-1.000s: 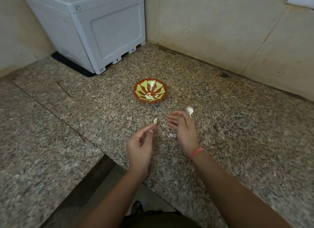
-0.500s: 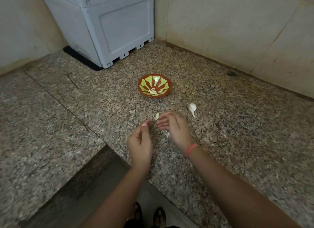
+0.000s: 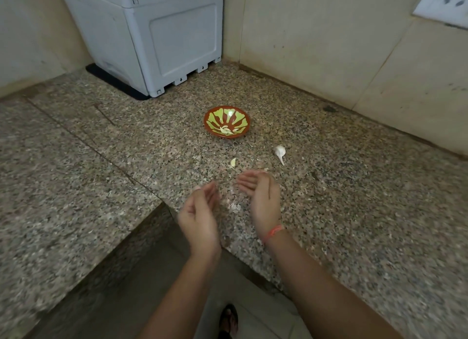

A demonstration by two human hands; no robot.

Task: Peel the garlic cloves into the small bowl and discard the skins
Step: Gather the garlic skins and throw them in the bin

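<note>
head view: two empty hands over a granite counter [image 3: 354, 212]
left hand [image 3: 200, 212] and right hand [image 3: 260, 194] hover with fingers loose and apart, gripping nothing; garlic skins [image 3: 234, 206] lie between them. a peeled clove [image 3: 233, 162] lies just beyond, an unpeeled clove [image 3: 279, 152] to its right, and more peeled cloves [image 3: 228, 130] sit in the small bowl [image 3: 215, 118] farther back.

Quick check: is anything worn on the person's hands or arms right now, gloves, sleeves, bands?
No gloves on the left hand or right hand, no sleeves in view. Only a thin orange-red thread band circles the right wrist. Blur could hide rings.
</note>
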